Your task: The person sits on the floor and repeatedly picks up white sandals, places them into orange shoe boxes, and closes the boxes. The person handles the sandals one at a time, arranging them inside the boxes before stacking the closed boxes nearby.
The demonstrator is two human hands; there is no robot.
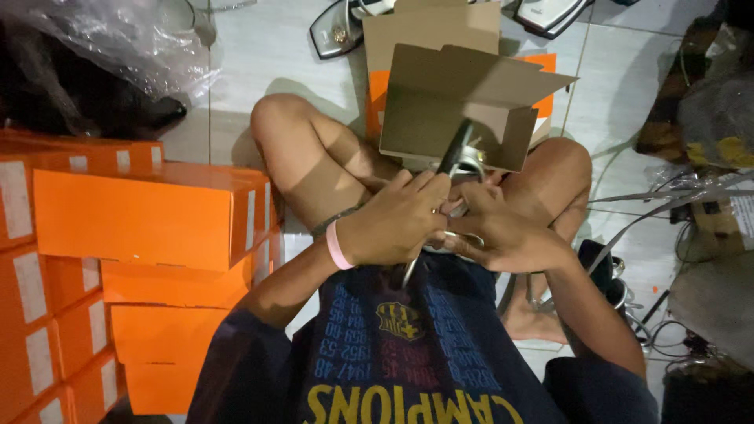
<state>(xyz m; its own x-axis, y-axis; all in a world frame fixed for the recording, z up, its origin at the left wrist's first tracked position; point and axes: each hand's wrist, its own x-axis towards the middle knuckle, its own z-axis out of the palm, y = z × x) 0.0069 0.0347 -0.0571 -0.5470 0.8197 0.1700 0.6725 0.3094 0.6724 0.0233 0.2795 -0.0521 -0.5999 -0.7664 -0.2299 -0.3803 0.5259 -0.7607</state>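
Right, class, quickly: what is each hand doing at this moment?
Left hand: closed around a dark-handled metal appliance in the lap.
Right hand: closed on the same appliance's shiny metal part, below an open cardboard box.

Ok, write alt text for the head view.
A seated person's left hand and right hand grip a metal object with a black handle over crossed legs, before an open brown cardboard box. Stacked orange boxes stand on the left.
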